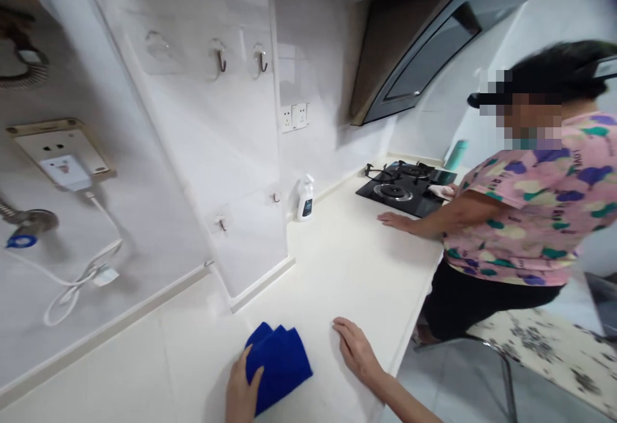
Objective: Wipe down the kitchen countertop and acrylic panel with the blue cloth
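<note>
A folded blue cloth (280, 366) lies on the white countertop (347, 269) at the bottom of the view. My left hand (242, 384) grips its left edge, thumb on top and fingers along the side. To the right, my right hand (355, 351) rests on the counter near its front edge, fingers stretched out and holding nothing. A gap of bare counter separates this hand from the cloth. Farther back, a white spray bottle (305, 199) stands upright against the wall, out of reach of both hands.
A co-worker (530, 198) stands at the right, one hand on the counter, the other holding a pale cloth (441, 191) over the black gas stove (405, 188). A teal bottle (456, 154) stands behind. A wall corner (250, 269) juts out at left. A patterned table (544, 352) sits lower right.
</note>
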